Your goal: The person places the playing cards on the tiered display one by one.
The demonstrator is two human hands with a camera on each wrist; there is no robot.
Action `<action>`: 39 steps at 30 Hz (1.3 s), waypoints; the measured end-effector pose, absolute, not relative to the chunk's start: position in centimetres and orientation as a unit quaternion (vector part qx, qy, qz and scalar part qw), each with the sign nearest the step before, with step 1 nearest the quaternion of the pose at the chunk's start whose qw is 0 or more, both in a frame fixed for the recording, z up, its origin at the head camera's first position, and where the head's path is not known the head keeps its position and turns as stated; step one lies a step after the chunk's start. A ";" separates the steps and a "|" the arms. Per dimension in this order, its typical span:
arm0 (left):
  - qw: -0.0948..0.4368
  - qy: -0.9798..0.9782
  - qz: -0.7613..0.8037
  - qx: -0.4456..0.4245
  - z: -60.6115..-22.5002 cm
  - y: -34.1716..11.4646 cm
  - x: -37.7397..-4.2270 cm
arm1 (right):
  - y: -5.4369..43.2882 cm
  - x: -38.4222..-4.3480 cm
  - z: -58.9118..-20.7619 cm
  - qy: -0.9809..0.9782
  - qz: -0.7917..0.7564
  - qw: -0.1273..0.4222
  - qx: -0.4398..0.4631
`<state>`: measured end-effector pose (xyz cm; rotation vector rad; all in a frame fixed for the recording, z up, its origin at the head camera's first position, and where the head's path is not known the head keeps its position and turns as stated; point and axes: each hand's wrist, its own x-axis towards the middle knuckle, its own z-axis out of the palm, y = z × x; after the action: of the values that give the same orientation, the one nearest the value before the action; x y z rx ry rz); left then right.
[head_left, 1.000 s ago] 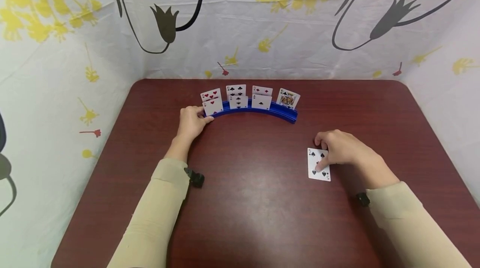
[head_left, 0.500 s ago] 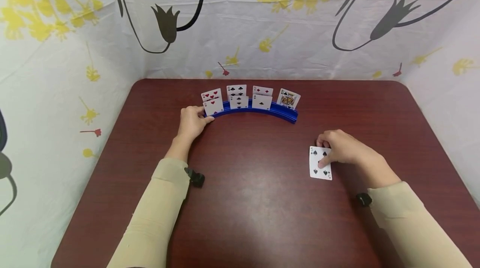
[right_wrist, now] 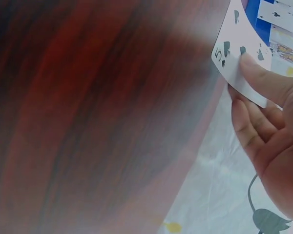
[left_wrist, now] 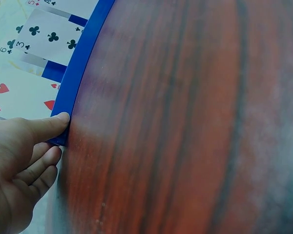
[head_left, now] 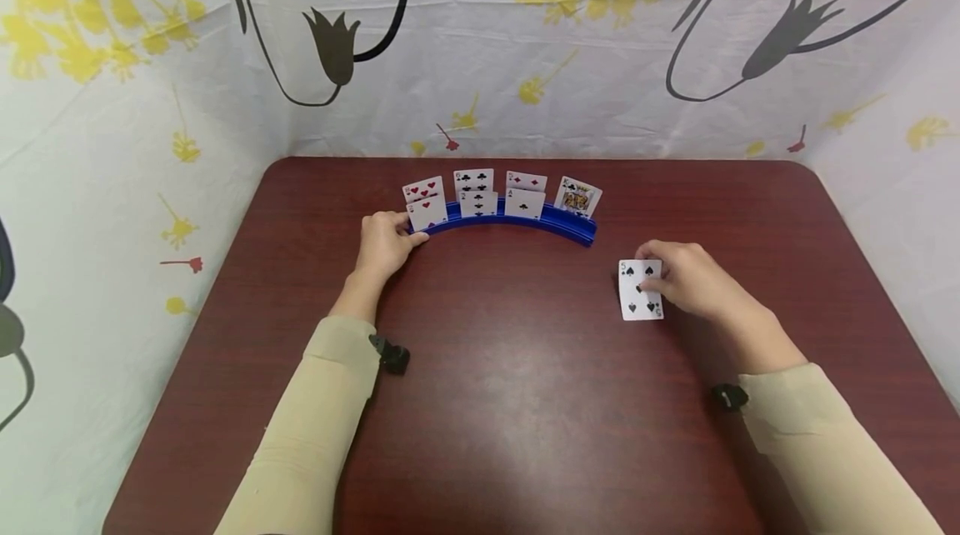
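A curved blue card holder (head_left: pixel 558 224) stands toward the far side of the table, bearing two rows of playing cards. Its left end is gripped by my left hand (head_left: pixel 382 245), thumb on the front edge in the left wrist view, beside the two of hearts (left_wrist: pixel 24 95). My right hand (head_left: pixel 693 281) pinches a five of spades (head_left: pixel 633 302), thumb on its face and fingers behind; the card bows slightly in the right wrist view. At the holder's right end leans a king of clubs (head_left: pixel 577 197), with no card in front of it.
The other cards include a three of clubs (head_left: pixel 478 203), an ace of clubs (head_left: pixel 523 203) and a six of clubs (head_left: pixel 472 178) behind. The dark red wooden table (head_left: pixel 510 402) has a patterned cloth wall (head_left: pixel 600 118) along its back and sides.
My right hand has lifted the five of spades and carried it away from me, toward the holder's side. The left hand and the holder have stayed put.
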<state>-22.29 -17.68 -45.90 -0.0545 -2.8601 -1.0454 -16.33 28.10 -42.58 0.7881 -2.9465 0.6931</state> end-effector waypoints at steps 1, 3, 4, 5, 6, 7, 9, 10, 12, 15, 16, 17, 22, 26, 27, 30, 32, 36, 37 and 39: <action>0.048 -0.938 -0.343 -0.017 -45.9 -17.7 -22.3 | 28.1 -16.4 -42.5 -0.941 0.227 0.023 0.251; 0.049 -0.938 -0.342 -0.017 -45.9 -17.7 -22.3 | 28.0 -16.4 -42.4 -0.937 0.237 0.050 0.252; 0.050 -0.938 -0.342 -0.017 -45.9 -17.7 -22.3 | 28.0 -16.5 -42.3 -0.936 0.239 0.060 0.252; 0.051 -0.938 -0.342 -0.017 -46.0 -17.7 -22.3 | 27.9 -16.5 -42.1 -0.935 0.242 0.068 0.251; 0.052 -0.938 -0.341 -0.018 -46.0 -17.7 -22.3 | 27.9 -16.5 -42.0 -0.933 0.243 0.078 0.252; 0.053 -0.938 -0.342 -0.018 -46.0 -17.7 -22.3 | 27.9 -16.5 -42.0 -0.932 0.247 0.087 0.253; 0.053 -0.937 -0.344 -0.019 -46.0 -17.7 -22.3 | 27.8 -16.6 -41.9 -0.928 0.248 0.106 0.258; 0.052 -0.937 -0.345 -0.019 -46.0 -17.7 -22.3 | 27.8 -16.6 -41.8 -0.926 0.249 0.115 0.259; 0.051 -0.937 -0.345 -0.019 -46.0 -17.7 -22.3 | 27.8 -16.6 -41.8 -0.922 0.250 0.136 0.263; 0.050 -0.936 -0.347 -0.020 -45.9 -17.7 -22.4 | 27.8 -16.8 -41.7 -0.918 0.249 0.162 0.262; 0.049 -0.936 -0.347 -0.019 -45.9 -17.7 -22.4 | 27.8 -16.8 -41.7 -0.917 0.248 0.169 0.262; 0.048 -0.936 -0.348 -0.018 -45.9 -17.7 -22.3 | 27.8 -16.8 -41.6 -0.915 0.247 0.178 0.263; 0.045 -0.937 -0.345 -0.015 -45.8 -17.7 -22.2 | 27.8 -17.0 -41.4 -0.909 0.252 0.203 0.262; 0.049 -0.938 -0.344 -0.018 -45.8 -17.7 -22.2 | 27.6 -17.1 -41.2 -0.908 0.256 0.209 0.256; 0.050 -0.938 -0.343 -0.019 -45.8 -17.7 -22.2 | 27.6 -17.1 -41.2 -0.909 0.255 0.210 0.255; 0.053 -0.938 -0.343 -0.021 -45.9 -17.7 -22.2 | 27.4 -17.2 -41.0 -0.910 0.250 0.213 0.253; 0.054 -0.937 -0.343 -0.022 -45.9 -17.7 -22.2 | 27.2 -17.4 -40.9 -0.910 0.249 0.215 0.252; 0.056 -0.937 -0.343 -0.023 -46.0 -17.7 -22.3 | 26.7 -17.6 -40.7 -0.910 0.251 0.216 0.251; 0.056 -0.937 -0.343 -0.023 -46.0 -17.7 -22.3 | 26.6 -17.6 -40.6 -0.910 0.250 0.216 0.250; 0.054 -0.938 -0.342 -0.023 -45.9 -17.7 -22.3 | 26.3 -17.7 -40.5 -0.911 0.247 0.216 0.249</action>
<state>-22.29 -17.69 -45.94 -0.0696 -2.8482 -1.0395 -17.70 26.33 -40.48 0.6898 -2.5243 0.6856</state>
